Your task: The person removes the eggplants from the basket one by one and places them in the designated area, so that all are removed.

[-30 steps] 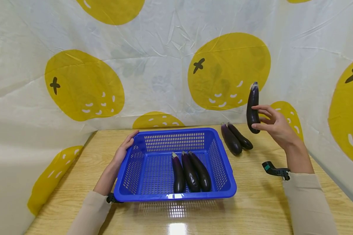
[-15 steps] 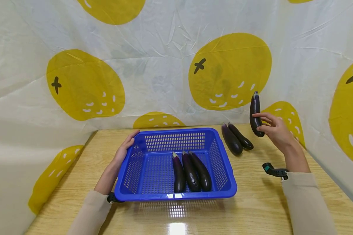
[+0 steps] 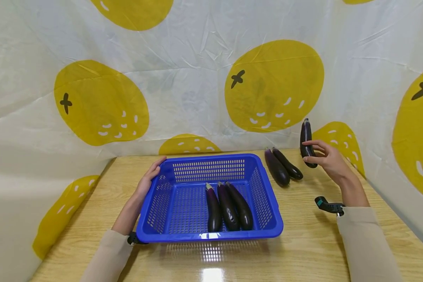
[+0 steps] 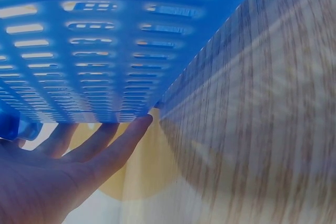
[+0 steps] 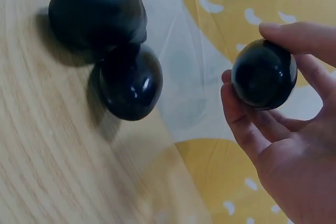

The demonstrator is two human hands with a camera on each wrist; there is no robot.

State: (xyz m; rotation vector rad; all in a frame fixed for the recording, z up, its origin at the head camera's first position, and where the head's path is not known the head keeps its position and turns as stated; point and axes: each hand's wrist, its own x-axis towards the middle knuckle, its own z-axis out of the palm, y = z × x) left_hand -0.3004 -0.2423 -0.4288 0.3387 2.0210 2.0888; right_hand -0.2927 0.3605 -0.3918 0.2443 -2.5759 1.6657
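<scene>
— While the right hand point(image 3: 326, 158) has that long dark-purple glossy eggplant point(image 3: 306, 143) upright, where's it sitting exactly?

— Off the light wooden bench point(image 3: 303, 235), just right of the two dark-purple eggplants lying side by side point(image 3: 283, 166), near the white cloth backdrop w/ yellow fruit print point(image 3: 197, 78). Fingers & thumb pinch the lower, fatter end; wrist view shows the rounded tip point(image 5: 264, 74) cupped between fingertips.

— How'd it handle, you reckon?

— Firm, light-ish, but skin's shiny, so prob. slippery. A fingertip pinch low down leaves the top free to tip; I'd wrap round the middle instead.

— Left hand point(image 3: 146, 182)?

— Flat, fingers straight, resting vs. the left wall of the blue perforated plastic basket point(image 3: 155, 203). Gripping nothing.

— Basket contents?

— Three more dark-purple eggplants in a row point(image 3: 228, 205), right half of the floor, touching each other.
</scene>
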